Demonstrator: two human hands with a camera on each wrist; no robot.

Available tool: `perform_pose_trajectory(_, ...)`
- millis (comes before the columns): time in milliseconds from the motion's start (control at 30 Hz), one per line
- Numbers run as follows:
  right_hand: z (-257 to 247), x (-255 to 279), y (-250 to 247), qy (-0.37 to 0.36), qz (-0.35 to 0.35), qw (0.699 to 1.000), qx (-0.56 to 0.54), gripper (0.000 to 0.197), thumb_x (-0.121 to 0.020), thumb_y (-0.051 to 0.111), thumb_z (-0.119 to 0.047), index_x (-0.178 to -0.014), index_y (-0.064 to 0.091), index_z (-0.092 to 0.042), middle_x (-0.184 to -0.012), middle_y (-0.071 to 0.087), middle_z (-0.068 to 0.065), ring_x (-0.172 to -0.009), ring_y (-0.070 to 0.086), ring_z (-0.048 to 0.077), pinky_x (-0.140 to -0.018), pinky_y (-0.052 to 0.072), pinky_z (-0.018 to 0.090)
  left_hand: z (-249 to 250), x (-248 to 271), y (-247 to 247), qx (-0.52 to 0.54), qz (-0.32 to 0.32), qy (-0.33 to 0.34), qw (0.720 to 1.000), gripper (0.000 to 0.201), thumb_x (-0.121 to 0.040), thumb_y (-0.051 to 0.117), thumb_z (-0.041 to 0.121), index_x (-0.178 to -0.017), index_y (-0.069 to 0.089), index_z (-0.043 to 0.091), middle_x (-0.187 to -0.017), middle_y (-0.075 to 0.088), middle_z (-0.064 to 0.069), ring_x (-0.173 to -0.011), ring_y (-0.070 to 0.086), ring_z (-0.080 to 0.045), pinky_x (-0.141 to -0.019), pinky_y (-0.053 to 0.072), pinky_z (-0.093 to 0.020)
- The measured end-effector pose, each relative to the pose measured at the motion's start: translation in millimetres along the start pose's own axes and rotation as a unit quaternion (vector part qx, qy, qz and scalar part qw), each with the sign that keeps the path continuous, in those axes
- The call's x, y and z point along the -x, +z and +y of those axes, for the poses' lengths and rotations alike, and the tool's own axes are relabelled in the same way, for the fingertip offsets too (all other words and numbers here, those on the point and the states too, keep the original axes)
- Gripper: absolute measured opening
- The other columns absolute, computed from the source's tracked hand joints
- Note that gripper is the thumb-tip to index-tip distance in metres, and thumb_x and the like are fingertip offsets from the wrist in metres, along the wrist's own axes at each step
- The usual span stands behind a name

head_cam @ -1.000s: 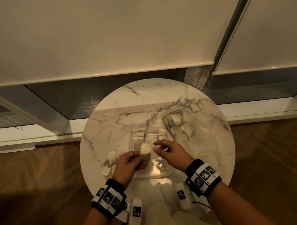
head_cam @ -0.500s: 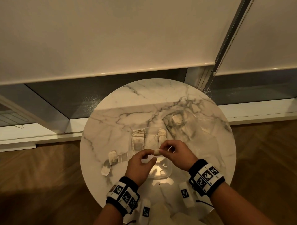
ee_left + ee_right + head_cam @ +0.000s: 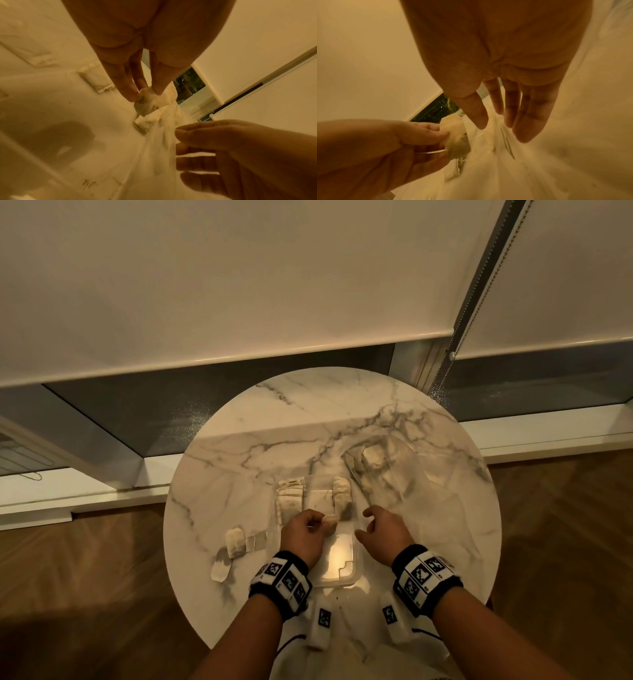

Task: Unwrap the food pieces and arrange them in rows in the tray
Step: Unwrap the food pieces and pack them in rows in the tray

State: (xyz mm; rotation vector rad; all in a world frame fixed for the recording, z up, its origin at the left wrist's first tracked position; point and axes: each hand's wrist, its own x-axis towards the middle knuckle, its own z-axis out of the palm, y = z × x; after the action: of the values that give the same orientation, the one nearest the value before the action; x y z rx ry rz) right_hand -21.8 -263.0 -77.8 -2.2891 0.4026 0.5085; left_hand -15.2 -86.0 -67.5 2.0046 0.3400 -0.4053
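Observation:
A clear plastic tray point(image 3: 337, 571) sits mid-table with pale food pieces in rows at its far end, a left row point(image 3: 290, 497) and a right row point(image 3: 342, 494). My left hand point(image 3: 303, 534) pinches a small pale food piece point(image 3: 329, 523) point(image 3: 145, 104) point(image 3: 456, 143) over the tray, beside the near end of the right row. My right hand point(image 3: 380, 534) hovers just right of the tray with fingers point(image 3: 529, 119) spread and relaxed, holding nothing.
Empty wrappers point(image 3: 236, 546) lie on the round marble table point(image 3: 239, 460) left of the tray. A clear plastic bag point(image 3: 373, 463) with more pieces lies at the back right. The table edge is close behind my wrists; wooden floor surrounds it.
The right hand let go of the piece and drew back to the right. The left hand carried the piece forward over the tray toward the right row.

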Motion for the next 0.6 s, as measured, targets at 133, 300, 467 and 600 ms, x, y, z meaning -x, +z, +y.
perform_pose_trajectory(133,8,0,13,0.027,-0.032,0.999,-0.005,0.040,-0.085,0.072,-0.026,-0.123,0.061,-0.019,-0.103,0.070,0.006,-0.087,0.069,0.020,-0.083,0.057,0.032,-2,-23,15,-0.035,-0.015,-0.037,0.999,0.011,-0.090,0.068,0.016,-0.086,0.065,0.026,-0.083,0.067,0.006,-0.085,0.065,-0.016,-0.070,0.045,-0.018)
perform_pose_trajectory(300,12,1,14,0.027,-0.038,0.999,-0.027,0.037,-0.085,0.072,-0.022,-0.120,0.061,-0.020,-0.094,0.072,0.006,-0.082,0.070,0.022,-0.081,0.058,0.036,-7,-39,31,-0.082,-0.017,-0.082,0.993,0.016,-0.091,0.060,0.013,-0.085,0.064,0.026,-0.087,0.067,0.001,-0.083,0.062,-0.016,-0.071,0.046,-0.023)
perform_pose_trajectory(467,13,2,14,0.024,-0.037,0.999,-0.031,0.037,-0.087,0.070,-0.023,-0.123,0.061,-0.021,-0.098,0.071,0.005,-0.080,0.069,0.021,-0.077,0.057,0.031,-5,-46,42,-0.088,0.000,-0.100,0.991,0.013,-0.091,0.059,0.017,-0.085,0.067,0.025,-0.086,0.066,0.002,-0.086,0.062,-0.018,-0.076,0.046,-0.022)
perform_pose_trajectory(600,14,3,13,0.015,-0.038,0.999,-0.009,0.039,-0.089,0.068,-0.024,-0.127,0.059,-0.020,-0.104,0.069,0.005,-0.089,0.064,0.017,-0.075,0.045,0.021,-2,-51,46,-0.080,0.022,-0.088,0.993,0.008,-0.088,0.063,0.017,-0.086,0.068,0.022,-0.082,0.068,0.002,-0.083,0.064,-0.017,-0.072,0.047,-0.021)
